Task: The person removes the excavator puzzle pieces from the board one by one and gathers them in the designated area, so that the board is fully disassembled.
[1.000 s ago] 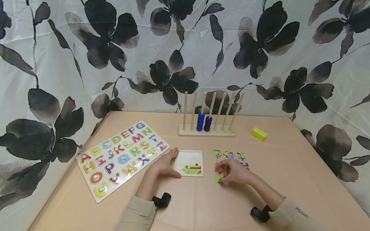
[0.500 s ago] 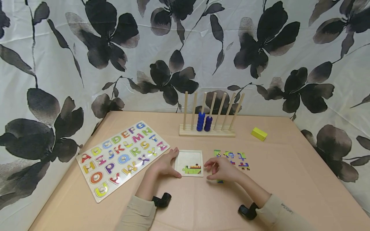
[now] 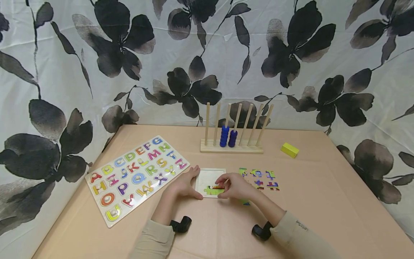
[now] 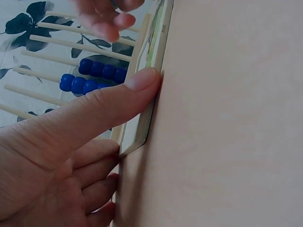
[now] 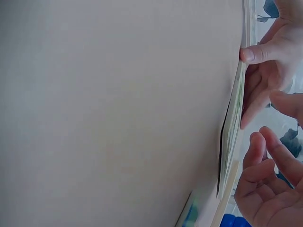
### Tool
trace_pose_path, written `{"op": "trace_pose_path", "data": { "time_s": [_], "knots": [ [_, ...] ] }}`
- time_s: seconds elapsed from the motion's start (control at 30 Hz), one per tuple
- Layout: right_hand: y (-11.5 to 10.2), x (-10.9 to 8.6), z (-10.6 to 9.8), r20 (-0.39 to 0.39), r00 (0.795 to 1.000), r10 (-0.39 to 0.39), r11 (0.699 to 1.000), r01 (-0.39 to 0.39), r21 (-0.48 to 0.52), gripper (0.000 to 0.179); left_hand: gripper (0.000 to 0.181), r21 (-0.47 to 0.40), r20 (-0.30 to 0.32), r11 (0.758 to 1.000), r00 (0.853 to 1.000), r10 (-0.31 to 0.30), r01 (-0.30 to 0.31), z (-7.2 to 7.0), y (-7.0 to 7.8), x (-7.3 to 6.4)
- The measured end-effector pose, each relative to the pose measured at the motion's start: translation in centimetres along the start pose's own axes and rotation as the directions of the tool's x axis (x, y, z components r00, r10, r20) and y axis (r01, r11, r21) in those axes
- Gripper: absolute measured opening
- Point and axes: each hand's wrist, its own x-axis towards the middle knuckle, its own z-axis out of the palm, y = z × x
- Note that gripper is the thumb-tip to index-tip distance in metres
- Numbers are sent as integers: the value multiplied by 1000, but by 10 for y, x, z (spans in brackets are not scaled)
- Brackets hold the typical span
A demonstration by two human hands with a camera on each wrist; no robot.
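Observation:
A small white puzzle tray [image 3: 211, 174] lies mid-table, with joined green pieces [image 3: 211, 191] along its bottom edge. My left hand [image 3: 183, 185] steadies the tray's left side; in the left wrist view its thumb [image 4: 142, 80] rests on the rim and the other fingers sit at the side. My right hand [image 3: 237, 185] hovers over the tray's right side, fingers bent and thumb apart. In the right wrist view nothing shows between that thumb [image 5: 286, 104] and the fingers. Several loose puzzle pieces [image 3: 270, 175] lie right of the tray, some partly hidden by my right hand.
A letter board [image 3: 139, 178] lies at the left. Behind the tray stands a wooden peg rack [image 3: 231, 149] with blue beads [image 3: 224, 136] on two pegs. A yellow block [image 3: 289, 150] sits back right. A floral cloth [image 3: 239, 54] hangs behind the table.
My right hand has moved left from the loose pieces to above the tray, uncovering more of those pieces. My left hand has stayed at the tray's left side.

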Motion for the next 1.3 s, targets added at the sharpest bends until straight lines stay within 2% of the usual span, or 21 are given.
{"op": "trace_pose_path", "data": {
  "time_s": [0.43, 0.67, 0.9, 1.3],
  "knots": [
    [-3, 18, 10, 57, 998, 19, 999, -16, -48, 36, 102, -24, -13, 1000, 1000, 19, -19, -1, 2, 0],
    [-6, 21, 11, 59, 997, 52, 994, -47, -94, 34, 102, -31, -11, 999, 1000, 9, -10, -1, 2, -1],
    [-9, 23, 12, 53, 998, 35, 987, -26, -160, 28, 102, -27, -6, 1000, 1000, 4, -4, -1, 2, -1],
    [-9, 23, 11, 68, 997, 42, 982, -29, -188, 26, 102, -38, -6, 999, 1000, -4, 4, -1, 3, -1]
  ]
}}
